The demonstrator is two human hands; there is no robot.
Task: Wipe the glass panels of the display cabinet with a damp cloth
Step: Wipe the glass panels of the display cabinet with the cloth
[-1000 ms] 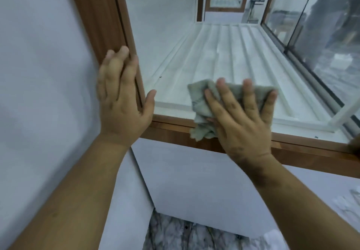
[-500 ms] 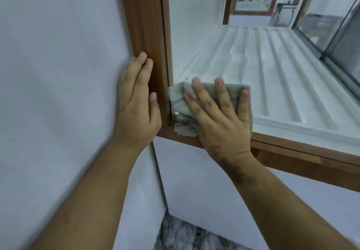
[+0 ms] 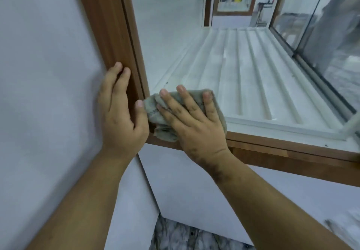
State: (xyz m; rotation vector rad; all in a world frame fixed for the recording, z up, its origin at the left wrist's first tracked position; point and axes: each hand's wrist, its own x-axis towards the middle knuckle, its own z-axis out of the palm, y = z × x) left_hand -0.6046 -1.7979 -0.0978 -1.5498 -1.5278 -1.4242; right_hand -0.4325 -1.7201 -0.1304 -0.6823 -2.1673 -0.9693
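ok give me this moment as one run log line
step: wiping | right hand presses cloth flat on glass panel, lower left corner | left hand rests on wooden frame

White ribbed cabinet shelf (image 3: 243,70) behind glass, marble floor (image 3: 185,238) below

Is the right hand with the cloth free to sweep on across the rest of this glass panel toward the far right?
Probably yes. The right hand presses the cloth flat at the lower left corner of the glass panel, and nothing shows on the glass to its right. The left hand rests aside on the wooden frame.
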